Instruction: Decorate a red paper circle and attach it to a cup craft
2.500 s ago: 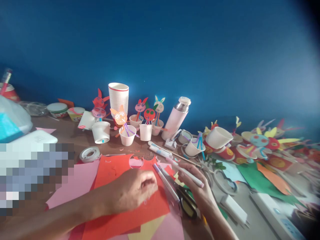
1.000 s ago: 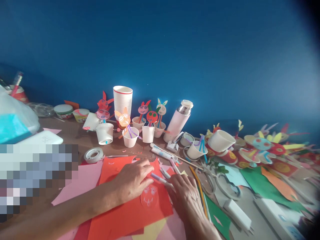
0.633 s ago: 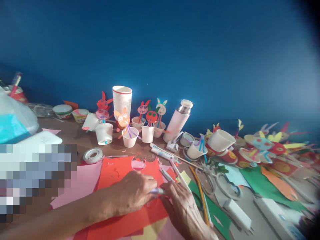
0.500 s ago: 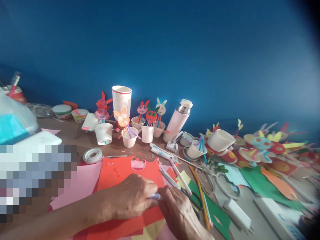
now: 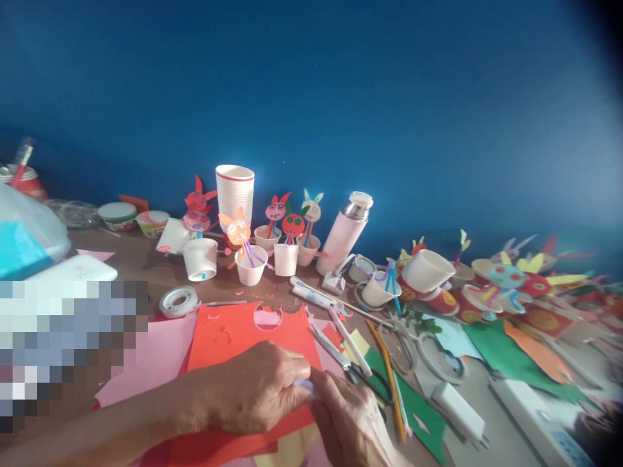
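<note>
My left hand point(image 5: 260, 389) is closed, resting over the red paper point(image 5: 228, 331). My right hand point(image 5: 353, 415) is closed and touches it from the right. Between their fingers shows a short length of what looks like a pale purple marker point(image 5: 304, 385); the rest is hidden. A round hole is cut in the red paper's far part. Beside my right hand lie scissors point(image 5: 335, 350) with dark handles, a pink-tipped marker point(image 5: 348, 340) and a yellow pencil point(image 5: 387, 363).
Paper cups with paper animal heads point(image 5: 250, 266) stand along the blue wall, near a stack of cups point(image 5: 234, 194) and a pink thermos point(image 5: 343, 233). A tape roll point(image 5: 178, 301) lies left. A white charger point(image 5: 460, 412), power strip point(image 5: 530, 421) and green paper point(image 5: 496, 350) lie right.
My hands have come closer together, with less of the marker showing between them. The whole view has shifted slightly.
</note>
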Available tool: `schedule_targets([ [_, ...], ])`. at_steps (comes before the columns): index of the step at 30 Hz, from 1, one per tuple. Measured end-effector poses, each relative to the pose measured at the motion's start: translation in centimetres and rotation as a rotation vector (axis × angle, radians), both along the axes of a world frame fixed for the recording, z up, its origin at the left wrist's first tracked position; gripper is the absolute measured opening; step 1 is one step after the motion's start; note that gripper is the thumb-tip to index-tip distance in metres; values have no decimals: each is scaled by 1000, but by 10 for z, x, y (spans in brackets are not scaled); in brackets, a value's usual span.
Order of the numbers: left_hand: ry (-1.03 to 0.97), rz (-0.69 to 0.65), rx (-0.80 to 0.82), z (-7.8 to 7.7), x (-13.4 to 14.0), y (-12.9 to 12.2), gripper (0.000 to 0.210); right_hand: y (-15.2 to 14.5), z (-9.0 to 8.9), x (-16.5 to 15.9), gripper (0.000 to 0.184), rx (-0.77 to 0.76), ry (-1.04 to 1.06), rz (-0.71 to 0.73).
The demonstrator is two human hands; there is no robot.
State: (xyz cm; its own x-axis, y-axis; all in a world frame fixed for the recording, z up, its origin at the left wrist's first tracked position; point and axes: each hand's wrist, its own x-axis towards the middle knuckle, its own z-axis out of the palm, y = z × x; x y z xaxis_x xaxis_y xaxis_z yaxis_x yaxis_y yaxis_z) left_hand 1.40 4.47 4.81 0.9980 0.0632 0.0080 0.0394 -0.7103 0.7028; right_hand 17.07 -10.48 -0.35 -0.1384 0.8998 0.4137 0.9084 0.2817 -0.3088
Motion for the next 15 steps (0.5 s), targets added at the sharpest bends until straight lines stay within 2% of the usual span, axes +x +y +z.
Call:
schedule_targets([
  [5, 57, -38, -45, 12, -4, -1, 27, -1, 8, -5, 26, 40, 26, 2],
  [10, 12, -59, -95, 15, -5, -2, 19, -1, 21, -9, 30, 85, 36, -26],
  [15, 16, 10, 7, 10, 0, -4, 24, 5, 15, -4, 29, 79, -5, -4],
])
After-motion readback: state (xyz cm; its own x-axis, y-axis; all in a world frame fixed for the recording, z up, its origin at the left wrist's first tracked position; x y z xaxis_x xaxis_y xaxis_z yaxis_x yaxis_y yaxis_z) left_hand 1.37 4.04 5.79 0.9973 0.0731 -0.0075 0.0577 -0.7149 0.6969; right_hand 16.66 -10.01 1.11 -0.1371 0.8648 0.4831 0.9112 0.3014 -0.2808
